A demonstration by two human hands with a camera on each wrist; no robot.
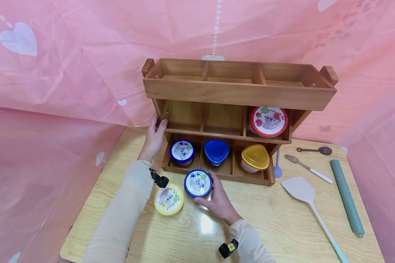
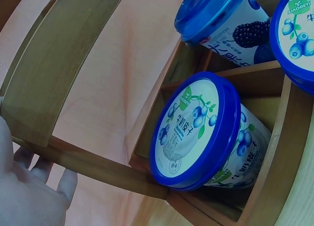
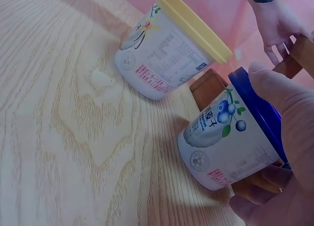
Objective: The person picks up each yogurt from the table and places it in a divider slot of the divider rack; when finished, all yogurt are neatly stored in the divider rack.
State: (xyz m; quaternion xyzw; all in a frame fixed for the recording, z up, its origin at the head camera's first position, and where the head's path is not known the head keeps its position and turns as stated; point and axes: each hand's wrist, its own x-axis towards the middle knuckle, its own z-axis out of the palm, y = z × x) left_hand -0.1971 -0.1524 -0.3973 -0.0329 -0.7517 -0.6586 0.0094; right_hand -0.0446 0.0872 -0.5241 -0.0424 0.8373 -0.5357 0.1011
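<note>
A wooden rack (image 1: pixel 240 93) with divided compartments on three levels stands on the table. My left hand (image 1: pixel 154 138) grips its left side; in the left wrist view the fingers (image 2: pixel 68 187) reach round the wooden edge. My right hand (image 1: pixel 221 201) holds a blue-lidded yogurt cup (image 1: pixel 198 183) in front of the bottom row, thumb at the lid in the right wrist view. A yellow-lidded yogurt cup (image 1: pixel 169 199) stands on the table to its left. The bottom row holds another blue-lidded cup (image 1: pixel 182 151), a cup with a blue three-cornered lid (image 1: pixel 216 151) and one with an orange-yellow lid (image 1: pixel 255 157).
A red-lidded cup (image 1: pixel 269 121) sits in the middle level's right compartment. To the right on the table lie a spatula (image 1: pixel 299 189), a fork (image 1: pixel 307 168), a dark spoon (image 1: pixel 324 150), a blue spoon (image 1: pixel 278 171) and a green rod (image 1: pixel 347 197). Pink cloth (image 1: pixel 85 54) hangs behind.
</note>
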